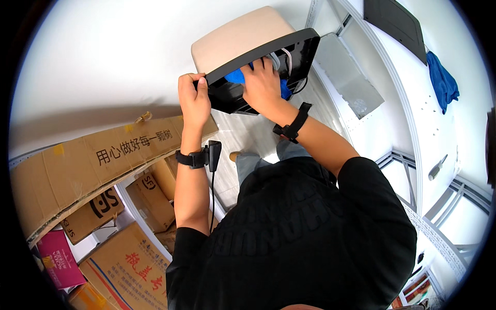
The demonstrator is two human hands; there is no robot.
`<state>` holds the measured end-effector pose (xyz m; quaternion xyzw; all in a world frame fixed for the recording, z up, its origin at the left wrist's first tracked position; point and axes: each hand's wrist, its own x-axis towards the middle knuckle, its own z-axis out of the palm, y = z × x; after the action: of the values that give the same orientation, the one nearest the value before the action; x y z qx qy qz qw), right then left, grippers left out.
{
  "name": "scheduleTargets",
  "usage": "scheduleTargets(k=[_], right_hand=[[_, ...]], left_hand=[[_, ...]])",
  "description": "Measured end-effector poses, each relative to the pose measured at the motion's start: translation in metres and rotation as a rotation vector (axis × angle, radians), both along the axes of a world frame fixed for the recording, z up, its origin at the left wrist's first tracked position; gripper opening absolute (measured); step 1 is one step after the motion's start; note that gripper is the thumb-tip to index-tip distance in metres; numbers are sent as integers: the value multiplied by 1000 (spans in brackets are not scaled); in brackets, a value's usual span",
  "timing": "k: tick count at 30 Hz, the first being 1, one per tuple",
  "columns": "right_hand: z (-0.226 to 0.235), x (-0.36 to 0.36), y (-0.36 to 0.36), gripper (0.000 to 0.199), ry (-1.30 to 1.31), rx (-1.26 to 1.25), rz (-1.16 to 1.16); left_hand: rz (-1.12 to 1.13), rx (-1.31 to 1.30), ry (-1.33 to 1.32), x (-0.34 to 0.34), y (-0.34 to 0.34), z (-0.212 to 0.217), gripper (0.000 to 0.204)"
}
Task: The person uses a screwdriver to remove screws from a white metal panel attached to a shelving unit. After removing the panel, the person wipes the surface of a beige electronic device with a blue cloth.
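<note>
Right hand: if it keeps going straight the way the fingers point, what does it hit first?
Probably the grey-white cables in the black housing: the right hand lies on the blue part, fingers pointing up at them. Depth is unclear.

Brown cardboard boxes fill the lower left of the frame, stacked on and under white shelving, one bearing dark printed characters; a pink box lies at the far lower left. A blue cloth hangs at the upper right, below a dark flat panel
</note>
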<state>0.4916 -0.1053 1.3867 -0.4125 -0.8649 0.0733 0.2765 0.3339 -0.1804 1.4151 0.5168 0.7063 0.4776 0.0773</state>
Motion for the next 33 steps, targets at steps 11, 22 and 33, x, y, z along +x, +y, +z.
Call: scheduleTargets(k=[11, 22, 33], right_hand=[[-4, -34, -29, 48, 229, -116, 108], [1, -16, -14, 46, -50, 42, 200], [15, 66, -11, 67, 37, -10, 486]], left_hand=[[1, 23, 41, 1, -2, 1, 7], [-22, -9, 42, -3, -2, -3, 9], [92, 145, 351, 16, -5, 14, 3]])
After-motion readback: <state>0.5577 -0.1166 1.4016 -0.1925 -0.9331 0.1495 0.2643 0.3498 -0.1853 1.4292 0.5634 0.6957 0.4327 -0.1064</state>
